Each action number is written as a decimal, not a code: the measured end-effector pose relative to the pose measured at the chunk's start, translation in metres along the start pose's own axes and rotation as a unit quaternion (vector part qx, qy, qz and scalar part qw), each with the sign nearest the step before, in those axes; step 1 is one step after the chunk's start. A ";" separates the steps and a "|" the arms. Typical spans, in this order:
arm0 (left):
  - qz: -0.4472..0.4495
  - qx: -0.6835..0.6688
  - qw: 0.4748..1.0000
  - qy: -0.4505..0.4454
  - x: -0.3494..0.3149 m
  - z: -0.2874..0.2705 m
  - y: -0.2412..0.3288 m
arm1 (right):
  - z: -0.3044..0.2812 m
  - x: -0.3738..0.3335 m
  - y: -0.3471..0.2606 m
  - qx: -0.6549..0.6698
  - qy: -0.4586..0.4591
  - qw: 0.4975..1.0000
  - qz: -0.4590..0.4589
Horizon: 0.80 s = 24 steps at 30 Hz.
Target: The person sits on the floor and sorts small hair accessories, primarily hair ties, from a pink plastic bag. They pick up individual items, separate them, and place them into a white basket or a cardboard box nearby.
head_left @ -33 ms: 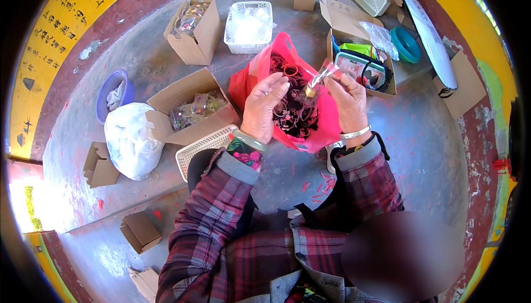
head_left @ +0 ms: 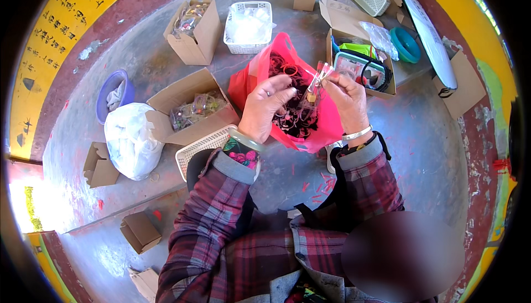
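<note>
My right hand pinches a small clear plastic packet at its upper end; a gold-coloured piece shows near the packet's lower end. Just left of it is my left hand, thumb and fingers slightly apart, with nothing visible between them. Both hands are over a red-pink bag standing open in front of me. Many dark, thin looped pieces fill the bag, and a red ring lies on top of them.
Left of the bag stand a carton of small wrapped items, a white plastic sack and a purple basin. A white basket and tall carton sit beyond. An open box and teal basin are at far right.
The packet now hangs more upright, its gold-coloured piece slightly lower. My left thumb and fingers have shifted a little to the right, nearer the packet.
</note>
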<state>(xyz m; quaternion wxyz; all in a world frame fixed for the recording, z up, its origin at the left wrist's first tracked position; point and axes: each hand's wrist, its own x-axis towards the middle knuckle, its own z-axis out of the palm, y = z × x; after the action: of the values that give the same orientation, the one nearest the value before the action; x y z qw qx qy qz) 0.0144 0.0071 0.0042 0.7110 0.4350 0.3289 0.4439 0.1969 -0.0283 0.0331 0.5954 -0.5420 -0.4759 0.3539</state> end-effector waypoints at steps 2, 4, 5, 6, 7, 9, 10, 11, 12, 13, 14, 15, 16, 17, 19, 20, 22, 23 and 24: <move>-0.038 0.012 0.999 -0.034 -0.005 0.006 0.003 | -0.004 0.001 0.005 -0.077 -0.025 0.997 -0.013; -0.074 0.026 0.995 -0.063 -0.008 0.011 0.007 | -0.002 -0.001 0.007 -0.107 -0.047 0.993 -0.026; -0.085 0.013 0.994 -0.067 -0.008 0.013 0.004 | -0.001 -0.002 0.008 -0.122 -0.058 0.990 -0.033; -0.095 -0.001 0.993 -0.071 -0.008 0.014 0.001 | 0.000 -0.003 0.009 -0.116 -0.073 0.990 -0.030; -0.105 -0.014 0.992 -0.075 -0.008 0.013 -0.002 | 0.002 -0.003 0.008 -0.115 -0.079 0.990 -0.024; -0.109 -0.036 0.991 -0.065 -0.007 0.012 -0.006 | 0.003 -0.004 0.003 -0.116 -0.090 0.989 -0.012; -0.106 -0.057 0.991 -0.059 -0.007 0.014 -0.007 | 0.003 -0.004 0.004 -0.103 -0.090 0.991 -0.002; -0.103 -0.079 0.990 -0.054 -0.006 0.015 -0.009 | 0.002 -0.003 0.005 -0.089 -0.089 0.992 0.008; -0.101 -0.090 0.990 -0.048 -0.006 0.014 -0.010 | 0.002 -0.003 0.006 -0.075 -0.089 0.993 0.018; -0.099 -0.101 0.989 -0.042 -0.004 0.012 -0.013 | 0.003 -0.004 0.005 -0.047 -0.095 0.994 0.029; -0.097 -0.113 0.988 -0.037 -0.003 0.011 -0.014 | 0.005 -0.005 0.002 -0.019 -0.100 0.994 0.039; -0.093 -0.111 0.989 -0.033 -0.003 0.011 -0.015 | 0.006 -0.006 0.000 0.009 -0.105 0.993 0.050; -0.090 -0.108 0.990 -0.029 -0.003 0.010 -0.016 | 0.008 -0.007 0.001 0.010 -0.109 0.992 0.057; -0.087 -0.106 0.990 -0.025 -0.003 0.009 -0.016 | 0.009 -0.008 0.002 0.010 -0.113 0.991 0.065; -0.082 -0.088 0.993 -0.017 -0.003 0.010 -0.016 | 0.009 -0.008 0.004 -0.004 -0.124 0.990 0.071; -0.080 -0.079 0.994 -0.013 -0.003 0.011 -0.017 | 0.008 -0.008 0.005 -0.018 -0.130 0.989 0.069; -0.084 -0.080 0.993 -0.008 -0.004 0.011 -0.016 | 0.009 -0.008 0.006 0.001 -0.124 0.989 0.085; -0.086 -0.080 0.993 -0.005 -0.004 0.011 -0.016 | 0.010 -0.009 0.007 0.033 -0.110 0.988 0.102; -0.092 -0.092 0.992 -0.008 -0.004 0.011 -0.016 | 0.011 -0.010 0.007 0.065 -0.095 0.986 0.119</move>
<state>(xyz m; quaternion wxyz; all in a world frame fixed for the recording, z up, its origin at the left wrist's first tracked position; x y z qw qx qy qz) 0.0272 -0.0038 -0.0056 0.7881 0.3394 0.3199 0.4018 0.1843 -0.0328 0.0241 0.5354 -0.5189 -0.4378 0.5025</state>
